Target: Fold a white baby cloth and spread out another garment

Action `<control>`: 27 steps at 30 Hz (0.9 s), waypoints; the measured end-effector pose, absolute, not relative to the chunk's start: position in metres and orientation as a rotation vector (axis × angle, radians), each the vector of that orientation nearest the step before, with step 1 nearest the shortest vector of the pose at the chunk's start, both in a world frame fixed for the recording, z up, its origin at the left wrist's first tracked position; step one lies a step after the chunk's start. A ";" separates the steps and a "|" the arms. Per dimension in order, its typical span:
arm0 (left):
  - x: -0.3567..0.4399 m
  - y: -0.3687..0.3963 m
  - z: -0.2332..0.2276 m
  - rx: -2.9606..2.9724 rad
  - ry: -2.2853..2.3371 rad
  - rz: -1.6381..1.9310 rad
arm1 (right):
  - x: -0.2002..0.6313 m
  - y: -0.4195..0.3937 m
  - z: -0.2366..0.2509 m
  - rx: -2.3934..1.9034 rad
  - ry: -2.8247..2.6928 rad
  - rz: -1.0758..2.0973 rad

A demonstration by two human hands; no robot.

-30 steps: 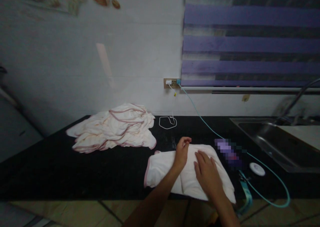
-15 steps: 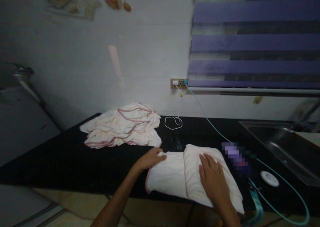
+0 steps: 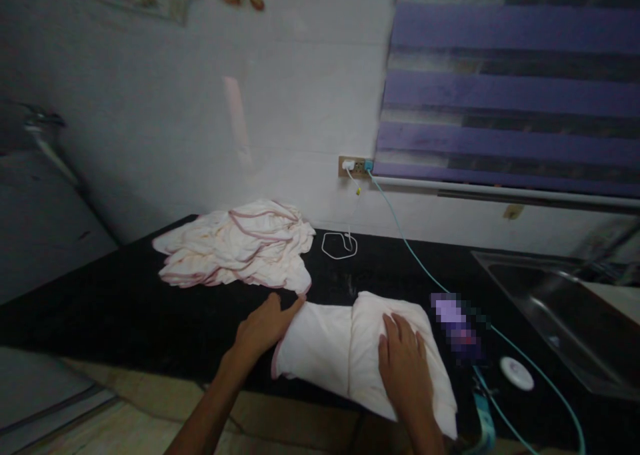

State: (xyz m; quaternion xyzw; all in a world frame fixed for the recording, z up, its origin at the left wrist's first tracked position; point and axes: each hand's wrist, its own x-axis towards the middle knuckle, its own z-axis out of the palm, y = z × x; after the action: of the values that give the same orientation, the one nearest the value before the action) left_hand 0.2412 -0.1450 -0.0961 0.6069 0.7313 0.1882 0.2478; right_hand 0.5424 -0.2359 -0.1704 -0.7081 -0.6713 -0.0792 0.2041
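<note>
A folded white cloth with pink edging (image 3: pixel 320 341) lies near the front edge of the dark counter. Its right part is a thicker folded stack, while the left part is flatter. My left hand (image 3: pixel 260 328) is at the cloth's upper left corner, the thumb stretched out along the edge and the fingers apart from it. Flat on the thicker right part rests my right hand (image 3: pixel 405 361), fingers slightly spread. A crumpled pile of similar pink-edged cloth (image 3: pixel 235 245) sits farther back on the left.
A white cable (image 3: pixel 340 245) lies by the wall under the socket (image 3: pixel 356 167). Right of the cloth are a blurred-out purple object (image 3: pixel 455 325), a round white disc (image 3: pixel 517 373), a teal cord (image 3: pixel 420 261) and a teal strap (image 3: pixel 484 418). A metal sink (image 3: pixel 530 308) borders the right.
My left hand has let go of the cloth's corner and its fingers have opened out. My right hand stays flat on the stack. The camera view has shifted slightly.
</note>
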 end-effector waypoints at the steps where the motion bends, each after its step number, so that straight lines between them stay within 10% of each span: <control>1: 0.242 -0.154 -0.096 1.690 2.012 0.410 | 0.543 -0.236 -0.170 -1.971 -1.867 -0.219; 27: 0.294 -0.187 -0.114 0.984 1.200 0.674 | 0.543 -0.237 -0.165 -1.965 -1.842 -0.161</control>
State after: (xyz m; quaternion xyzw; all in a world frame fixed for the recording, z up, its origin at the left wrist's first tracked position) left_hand 0.2935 -0.1874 -0.1143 0.4354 0.5308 0.2981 0.6632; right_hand 0.5426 -0.2372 -0.1649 -0.7104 -0.6661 -0.0581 0.2198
